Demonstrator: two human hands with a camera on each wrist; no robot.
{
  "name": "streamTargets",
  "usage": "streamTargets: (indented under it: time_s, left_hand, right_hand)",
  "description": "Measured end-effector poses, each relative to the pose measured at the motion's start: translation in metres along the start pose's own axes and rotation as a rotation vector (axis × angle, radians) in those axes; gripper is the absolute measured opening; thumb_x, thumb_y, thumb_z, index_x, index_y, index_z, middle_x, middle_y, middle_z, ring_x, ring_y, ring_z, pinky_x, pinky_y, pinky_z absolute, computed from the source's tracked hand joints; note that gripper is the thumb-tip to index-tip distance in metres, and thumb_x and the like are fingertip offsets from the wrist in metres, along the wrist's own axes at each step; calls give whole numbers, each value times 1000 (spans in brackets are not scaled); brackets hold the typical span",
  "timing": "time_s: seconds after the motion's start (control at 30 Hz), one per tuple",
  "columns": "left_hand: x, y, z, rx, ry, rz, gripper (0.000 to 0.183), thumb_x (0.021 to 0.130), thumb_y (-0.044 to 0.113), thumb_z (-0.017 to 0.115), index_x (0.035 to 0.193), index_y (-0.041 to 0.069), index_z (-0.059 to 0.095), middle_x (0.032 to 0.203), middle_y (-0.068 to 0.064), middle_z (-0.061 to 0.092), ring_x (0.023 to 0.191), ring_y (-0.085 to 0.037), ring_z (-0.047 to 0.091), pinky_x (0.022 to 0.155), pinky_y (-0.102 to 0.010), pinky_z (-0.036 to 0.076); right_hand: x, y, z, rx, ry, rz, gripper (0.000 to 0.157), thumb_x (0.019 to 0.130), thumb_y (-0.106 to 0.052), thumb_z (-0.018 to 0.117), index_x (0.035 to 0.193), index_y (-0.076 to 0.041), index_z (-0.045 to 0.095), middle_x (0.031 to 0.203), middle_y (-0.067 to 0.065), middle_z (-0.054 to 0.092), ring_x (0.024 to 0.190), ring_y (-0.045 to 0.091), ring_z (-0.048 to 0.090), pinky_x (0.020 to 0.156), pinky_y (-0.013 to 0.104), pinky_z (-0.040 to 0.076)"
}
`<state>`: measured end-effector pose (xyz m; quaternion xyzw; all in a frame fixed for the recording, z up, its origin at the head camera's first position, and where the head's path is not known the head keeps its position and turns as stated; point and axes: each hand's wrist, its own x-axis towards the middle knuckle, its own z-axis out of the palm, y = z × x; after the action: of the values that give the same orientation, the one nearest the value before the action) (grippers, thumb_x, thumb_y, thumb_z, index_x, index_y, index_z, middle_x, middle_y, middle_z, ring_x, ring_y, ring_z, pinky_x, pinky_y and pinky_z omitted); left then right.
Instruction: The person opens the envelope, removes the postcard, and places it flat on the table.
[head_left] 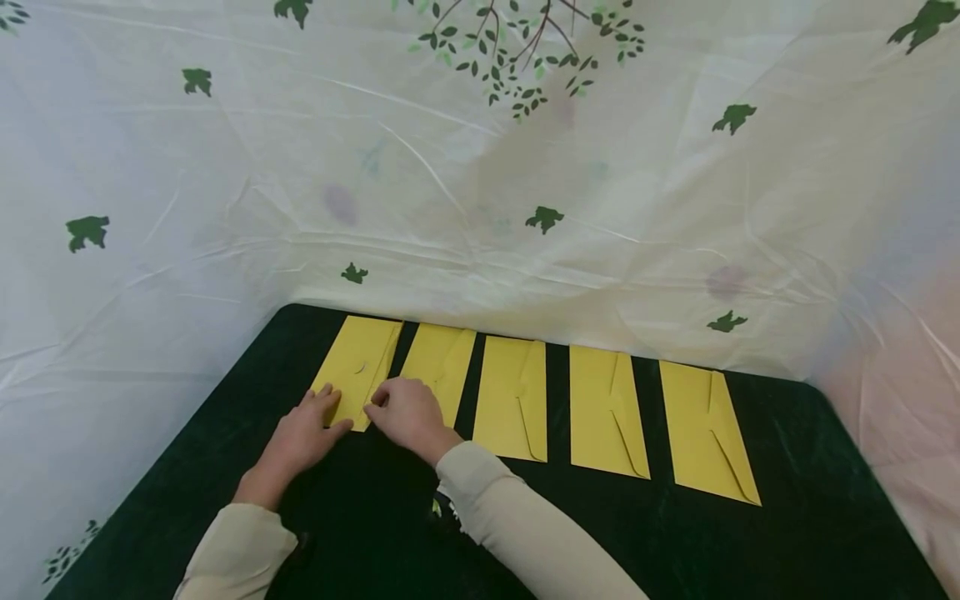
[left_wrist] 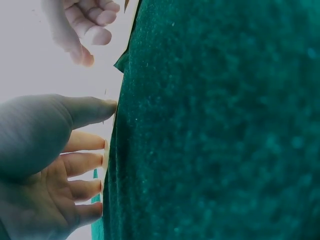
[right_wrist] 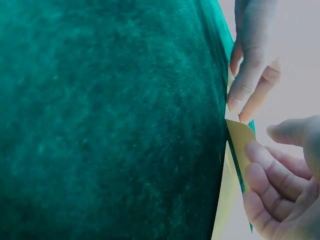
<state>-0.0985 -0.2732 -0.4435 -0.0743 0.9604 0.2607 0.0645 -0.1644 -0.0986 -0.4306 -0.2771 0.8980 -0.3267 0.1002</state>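
My left hand (head_left: 302,437) rests on the lower left part of the leftmost yellow envelope (head_left: 348,358), fingers spread and fingertips down on the paper. In the left wrist view the thumb (left_wrist: 95,110) also reaches the envelope's near edge. My right hand (head_left: 411,418) is at that envelope's lower right side. In the right wrist view its bent fingers (right_wrist: 270,175) touch the raised flap (right_wrist: 240,140), while the thumb (right_wrist: 290,131) stands apart from the paper. A small curved mark (head_left: 360,367) shows on the envelope's face.
To the right lie a second envelope (head_left: 442,358), partly behind my right hand, a third (head_left: 502,400), a fourth (head_left: 600,408) and a fifth (head_left: 701,425), spaced in a row. They lie on a dark green cloth-covered table (head_left: 795,467). A white patterned curtain (head_left: 465,183) hangs behind.
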Motion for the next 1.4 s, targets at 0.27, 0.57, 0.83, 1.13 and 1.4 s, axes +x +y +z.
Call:
streamTargets:
  time_s: [0.27, 0.57, 0.83, 1.13, 1.4]
  left_hand:
    - [2, -5, 4, -14, 12, 21, 67, 100, 35, 61, 150, -4, 40, 158, -29, 26, 143, -54, 20, 107, -73, 26]
    - [2, -6, 5, -18, 18, 21, 67, 100, 36, 61, 150, -3, 41, 158, -28, 27, 142, -55, 21, 107, -73, 25]
    - [2, -7, 4, -21, 10, 18, 69, 100, 39, 61, 151, -3, 40, 159, -28, 26, 141, -56, 22, 106, -74, 26]
    - [1, -6, 3, -33, 20, 27, 67, 100, 37, 61, 151, -2, 40, 159, -28, 26, 141, -55, 24, 107, -72, 28]
    - [1, -7, 3, -41, 30, 33, 67, 100, 37, 62, 150, -2, 41, 159, -28, 26, 141, -55, 25, 107, -71, 28]
  right_hand:
    - [1, 9, 0, 401, -34, 149, 15, 95, -19, 71, 89, -7, 77, 66, -3, 68, 58, 10, 65, 55, 24, 54]
    - [3, 16, -3, 809, -121, 329, 22, 97, -17, 68, 100, 3, 74, 77, 13, 74, 54, 13, 66, 53, 27, 58]
    - [7, 20, -9, 1047, -179, 442, 28, 100, -19, 64, 114, 5, 70, 93, 16, 76, 81, 23, 75, 72, 32, 61]
    - [9, 21, -10, 1191, -160, 507, 32, 100, -15, 63, 123, 7, 63, 105, 22, 73, 95, 29, 73, 80, 36, 60]
    - [9, 20, -8, 1204, -133, 526, 34, 100, -16, 63, 125, 7, 61, 111, 22, 71, 103, 32, 71, 85, 36, 59]
